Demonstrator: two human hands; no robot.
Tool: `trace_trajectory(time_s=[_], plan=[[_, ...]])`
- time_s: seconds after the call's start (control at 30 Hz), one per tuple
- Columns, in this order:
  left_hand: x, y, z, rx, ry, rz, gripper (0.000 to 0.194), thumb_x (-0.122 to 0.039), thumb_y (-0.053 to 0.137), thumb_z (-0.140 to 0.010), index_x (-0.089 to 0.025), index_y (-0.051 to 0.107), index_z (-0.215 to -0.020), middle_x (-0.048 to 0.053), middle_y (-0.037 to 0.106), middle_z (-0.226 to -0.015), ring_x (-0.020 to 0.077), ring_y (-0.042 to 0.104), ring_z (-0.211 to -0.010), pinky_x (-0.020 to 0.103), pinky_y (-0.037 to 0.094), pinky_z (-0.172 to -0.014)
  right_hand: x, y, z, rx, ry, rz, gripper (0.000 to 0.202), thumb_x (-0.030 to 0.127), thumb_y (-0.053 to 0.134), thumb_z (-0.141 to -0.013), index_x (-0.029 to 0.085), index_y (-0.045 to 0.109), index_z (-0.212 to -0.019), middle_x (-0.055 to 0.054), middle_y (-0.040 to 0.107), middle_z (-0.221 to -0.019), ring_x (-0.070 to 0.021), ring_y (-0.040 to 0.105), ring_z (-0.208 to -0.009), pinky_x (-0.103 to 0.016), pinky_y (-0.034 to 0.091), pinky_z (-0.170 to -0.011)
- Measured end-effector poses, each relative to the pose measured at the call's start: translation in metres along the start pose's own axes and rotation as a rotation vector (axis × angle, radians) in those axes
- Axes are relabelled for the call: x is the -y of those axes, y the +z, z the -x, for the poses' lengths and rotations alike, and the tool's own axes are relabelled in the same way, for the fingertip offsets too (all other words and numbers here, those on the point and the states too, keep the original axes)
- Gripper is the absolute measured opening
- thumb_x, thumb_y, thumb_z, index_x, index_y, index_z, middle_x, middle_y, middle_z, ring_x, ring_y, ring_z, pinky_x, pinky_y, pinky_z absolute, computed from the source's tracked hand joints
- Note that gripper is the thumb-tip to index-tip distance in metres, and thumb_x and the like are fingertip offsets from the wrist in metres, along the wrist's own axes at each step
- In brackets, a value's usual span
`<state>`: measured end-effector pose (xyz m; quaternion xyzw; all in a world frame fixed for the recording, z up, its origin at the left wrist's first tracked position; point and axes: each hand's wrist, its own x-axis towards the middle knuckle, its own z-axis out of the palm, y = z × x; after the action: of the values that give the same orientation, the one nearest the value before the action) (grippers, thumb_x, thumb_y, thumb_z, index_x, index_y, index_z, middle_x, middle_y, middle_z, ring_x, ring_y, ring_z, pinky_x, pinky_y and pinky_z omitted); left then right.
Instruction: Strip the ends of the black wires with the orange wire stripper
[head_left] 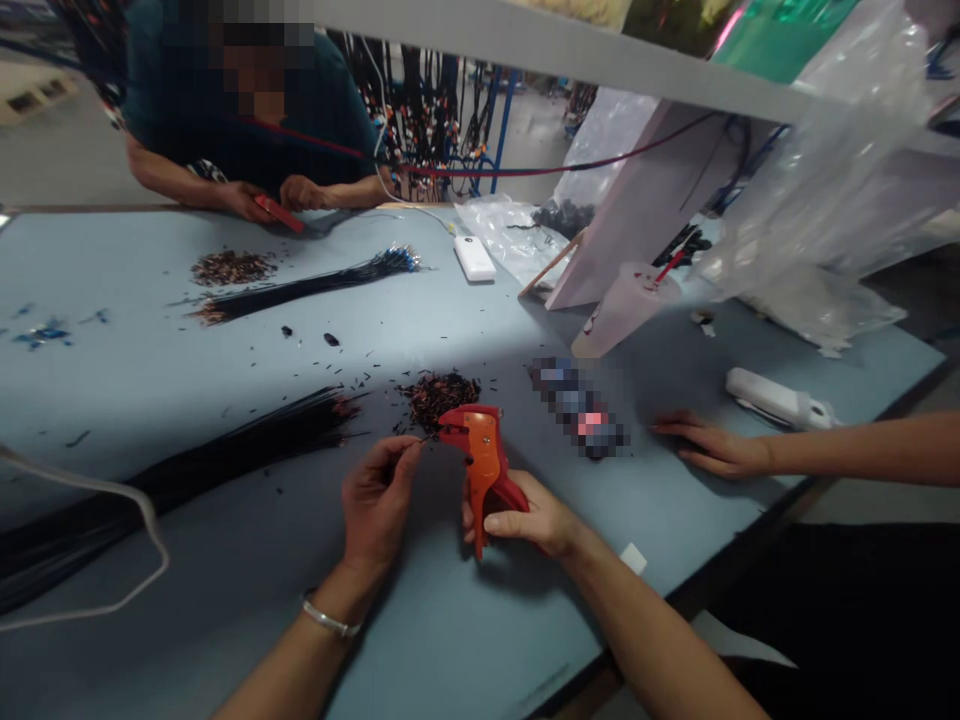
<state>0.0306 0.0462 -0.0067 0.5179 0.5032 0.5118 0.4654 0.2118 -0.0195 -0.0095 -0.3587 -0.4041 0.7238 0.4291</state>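
Note:
My right hand is wrapped around the handles of an orange and red wire stripper, its jaws pointing left. My left hand is closed in a pinch on a thin dark wire, whose end reaches the stripper's jaws. Just behind the jaws is a pile of black and copper-coloured offcuts. A thick bundle of long black wires lies to the left of my left hand, with copper-coloured ends toward the pile.
Across the table, a co-worker's hands hold a red tool near another wire bundle. Another person's hand rests at the right. A phone, plastic cup, power bank and white cable lie around.

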Motion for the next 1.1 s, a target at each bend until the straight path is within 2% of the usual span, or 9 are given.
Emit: trace_trajectory(time_s=[0.1, 0.17, 0.23, 0.33, 0.43, 0.53, 0.77, 0.97, 1.1], plan=[[0.003, -0.001, -0.002, -0.032, -0.026, 0.004, 0.021, -0.039, 0.069, -0.077, -0.018, 0.071, -0.08, 0.001, 0.069, -0.074, 0.0143, 0.059, -0.07, 0.023, 0.048, -0.066, 0.002, 0.002, 0.001, 0.009, -0.053, 0.086, 0.047, 0.048, 0.076, -0.073, 0.012, 0.059, -0.098, -0.008, 0.063, -0.087, -0.0178, 0.064, -0.074, -0.03, 0.052, -0.066], [0.003, -0.001, -0.003, -0.026, -0.022, -0.01, 0.022, -0.04, 0.066, -0.079, -0.019, 0.071, -0.083, 0.002, 0.07, -0.078, 0.0154, 0.061, -0.074, 0.024, 0.049, -0.069, 0.004, 0.004, 0.002, -0.008, -0.13, 0.24, 0.042, 0.049, 0.069, -0.078, 0.013, 0.06, -0.097, -0.008, 0.063, -0.087, -0.018, 0.062, -0.075, -0.031, 0.052, -0.068], [0.002, 0.0, -0.003, 0.0, -0.002, -0.03, 0.023, -0.04, 0.064, -0.081, -0.019, 0.072, -0.085, 0.003, 0.071, -0.081, 0.0167, 0.062, -0.078, 0.025, 0.049, -0.072, 0.007, 0.006, 0.004, -0.073, -0.238, 0.47, 0.031, 0.043, 0.063, -0.083, 0.014, 0.061, -0.094, -0.008, 0.064, -0.087, -0.0184, 0.061, -0.075, -0.031, 0.051, -0.07], [-0.001, 0.0, -0.003, 0.021, 0.009, -0.041, 0.022, -0.039, 0.064, -0.081, -0.019, 0.071, -0.086, 0.003, 0.071, -0.082, 0.0172, 0.063, -0.079, 0.026, 0.05, -0.073, 0.008, 0.008, 0.006, -0.25, -0.434, 0.816, 0.021, 0.031, 0.059, -0.082, 0.017, 0.06, -0.098, -0.008, 0.065, -0.087, -0.0202, 0.061, -0.076, -0.032, 0.051, -0.072], [-0.003, 0.001, -0.002, 0.011, 0.001, -0.039, 0.021, -0.039, 0.065, -0.08, -0.019, 0.07, -0.082, 0.002, 0.069, -0.077, 0.0161, 0.061, -0.074, 0.024, 0.049, -0.069, 0.006, 0.008, 0.005, -0.371, -0.594, 1.016, 0.03, 0.024, 0.056, -0.081, 0.018, 0.056, -0.11, -0.01, 0.067, -0.093, -0.0221, 0.064, -0.079, -0.033, 0.052, -0.074], [-0.002, 0.001, -0.002, 0.011, -0.021, -0.026, 0.021, -0.039, 0.065, -0.08, -0.018, 0.07, -0.081, 0.001, 0.067, -0.075, 0.0152, 0.059, -0.073, 0.023, 0.048, -0.068, 0.003, 0.006, 0.002, -0.395, -0.697, 1.134, 0.037, 0.023, 0.053, -0.08, 0.016, 0.053, -0.116, -0.012, 0.068, -0.098, -0.0243, 0.066, -0.084, -0.036, 0.053, -0.076], [0.0, 0.001, -0.001, 0.026, -0.169, 0.1, 0.022, -0.039, 0.07, -0.075, -0.018, 0.068, -0.082, -0.001, 0.063, -0.07, 0.0114, 0.053, -0.06, 0.021, 0.044, -0.055, -0.006, 0.005, -0.004, -0.336, -0.766, 1.4, 0.046, 0.029, 0.05, -0.08, 0.014, 0.051, -0.124, -0.015, 0.069, -0.103, -0.0266, 0.067, -0.09, -0.038, 0.052, -0.073], [-0.004, 0.003, -0.001, 0.052, -0.207, 0.204, 0.026, -0.041, 0.074, -0.071, -0.018, 0.068, -0.082, -0.002, 0.063, -0.07, 0.0097, 0.051, -0.057, 0.019, 0.042, -0.052, -0.005, 0.001, -0.001, -0.421, -0.743, 1.513, 0.052, 0.029, 0.05, -0.082, 0.01, 0.051, -0.131, -0.018, 0.066, -0.108, -0.029, 0.064, -0.097, -0.042, 0.051, -0.078], [-0.006, 0.004, -0.001, 0.039, -0.245, 0.262, 0.028, -0.043, 0.075, -0.069, -0.017, 0.067, -0.079, -0.002, 0.062, -0.069, 0.009, 0.051, -0.056, 0.018, 0.042, -0.05, -0.002, -0.001, 0.0, -0.432, -0.745, 1.599, 0.054, 0.027, 0.05, -0.083, 0.009, 0.051, -0.133, -0.018, 0.065, -0.107, -0.0295, 0.063, -0.096, -0.042, 0.05, -0.074]])
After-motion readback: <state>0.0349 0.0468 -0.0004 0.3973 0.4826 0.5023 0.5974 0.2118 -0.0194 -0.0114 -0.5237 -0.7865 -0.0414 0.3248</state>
